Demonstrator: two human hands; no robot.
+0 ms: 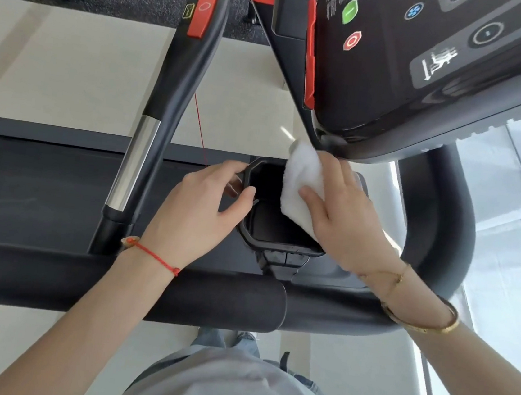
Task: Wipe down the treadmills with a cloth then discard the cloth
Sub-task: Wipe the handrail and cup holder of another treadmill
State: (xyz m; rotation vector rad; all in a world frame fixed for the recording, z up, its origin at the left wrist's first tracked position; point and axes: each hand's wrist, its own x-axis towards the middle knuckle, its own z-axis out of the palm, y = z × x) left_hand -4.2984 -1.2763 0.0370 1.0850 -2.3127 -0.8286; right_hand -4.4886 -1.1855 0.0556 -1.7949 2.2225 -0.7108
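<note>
I am standing at the side of the treadmill [42, 192], looking straight down over its cup holder [268, 227], which sits just below the console [429, 70].

Right hand [344, 216]: holds the white cloth [302, 186]. Thumb presses on top of the fold and the fingers lie over its far side, so the grip is closed on the cloth, not tight. The cloth hangs over the right-hand rim of the cup holder, its upper corner just under the lower edge of the console. I judge it is held flat like this so a broad face meets the plastic.

Left hand [200, 203]: fingers curl round the left rim of the cup holder, thumb on the inner lip. Grip closed on the rim; likely there to steady the holder against the wiping push.

Handrail [167, 95] with its red tab stands well to the left, untouched.

Judgement: wiping step in hand, on the cup holder. Discarding not yet done; no bin in view.
</note>
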